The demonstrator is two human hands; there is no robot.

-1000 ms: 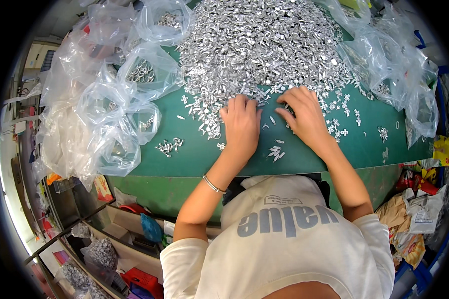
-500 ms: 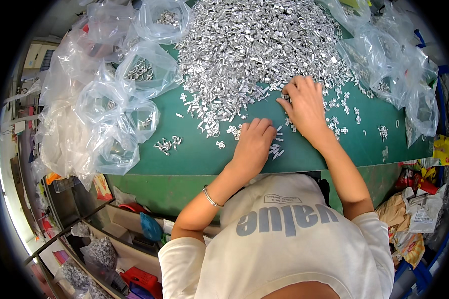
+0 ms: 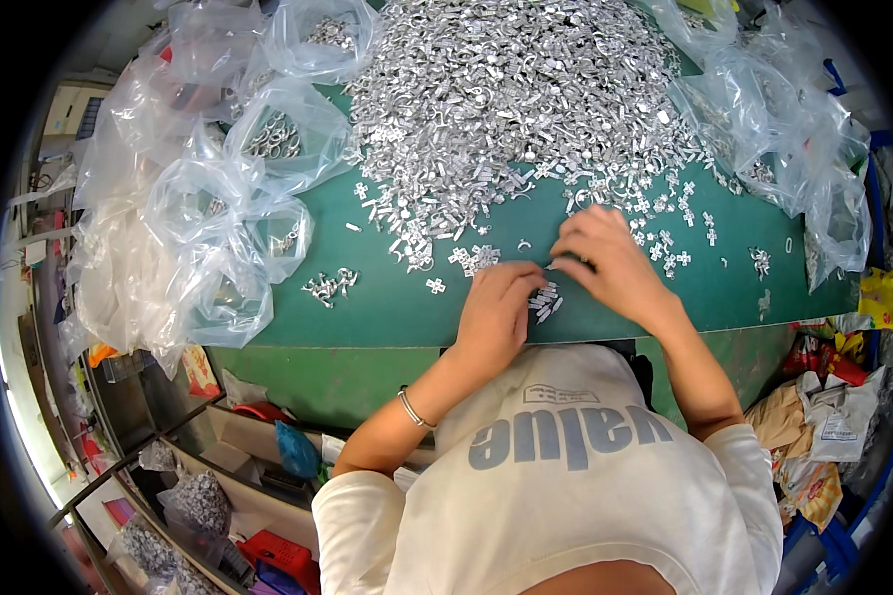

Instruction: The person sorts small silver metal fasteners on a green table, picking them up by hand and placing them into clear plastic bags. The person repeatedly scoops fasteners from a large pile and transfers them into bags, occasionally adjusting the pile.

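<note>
Close to the near edge of the green tabletop [image 3: 387, 312], my two hands have come together over a little heap of silvery bar-shaped metal pieces [image 3: 544, 304]. My left hand [image 3: 496, 309] is closed, its fingers bent and pressed together at the heap's left side; what they hold, if anything, is hidden. My right hand [image 3: 610, 266] has thumb and fingertips drawn together by the left fingertips, with a tiny pale bit between them, too small to name. Left of the heap lies a cluster of cross-shaped metal pieces [image 3: 474, 260]. A curved metal piece [image 3: 524, 244] lies just beyond my hands.
A large mound of mixed silvery metal pieces [image 3: 516, 89] covers the far middle. Clear plastic bags [image 3: 218, 228] crowd the left, more bags [image 3: 764, 129] the right. Curved pieces [image 3: 329, 287] form a small group at left; more crosses [image 3: 665, 248] lie scattered at right.
My right hand has drawn back from the mound toward me and left, meeting my left hand. The left has shifted slightly nearer. A curved piece now lies alone beyond them.
</note>
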